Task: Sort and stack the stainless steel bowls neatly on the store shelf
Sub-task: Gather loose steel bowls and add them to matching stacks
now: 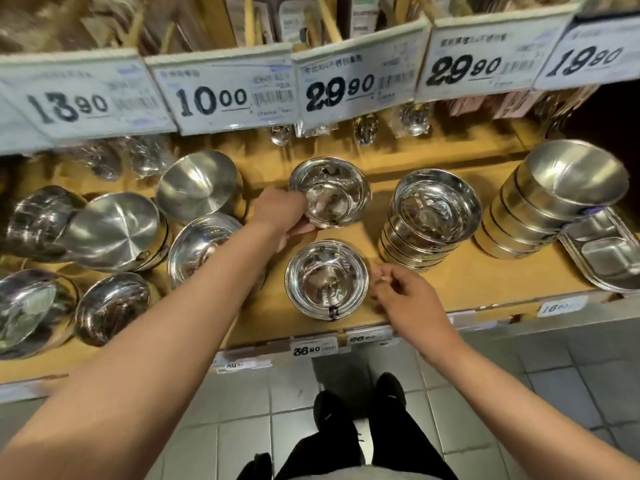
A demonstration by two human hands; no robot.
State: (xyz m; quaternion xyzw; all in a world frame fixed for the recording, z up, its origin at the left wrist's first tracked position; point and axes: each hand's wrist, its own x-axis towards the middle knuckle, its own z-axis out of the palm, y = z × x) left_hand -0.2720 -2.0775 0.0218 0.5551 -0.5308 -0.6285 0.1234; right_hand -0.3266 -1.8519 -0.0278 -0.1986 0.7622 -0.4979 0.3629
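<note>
Yellow shelf board (467, 271) under a row of price cards (214, 95): someone is sorting steel bowls, roughly half done by my reckoning.

Taking the tall stack of shiny bowls (429, 216) as the marker: just to its left the left hand (280, 216) is gripping the rim of a single shiny bowl (330, 192), fingers curled round its near edge. In front of that one and nearer the shelf lip, a second bowl (327, 278) is sitting on the board, with the right hand (405, 289) hovering just beside it, fingers loosely curled and holding nothing. Right of the marker, a stack of matte bowls (550, 199) is leaning beside a divided tray (602, 251). Far left of the marker, loose bowls (117, 230) are lying tilted and scattered, waiting to be gathered and stacked.
</note>
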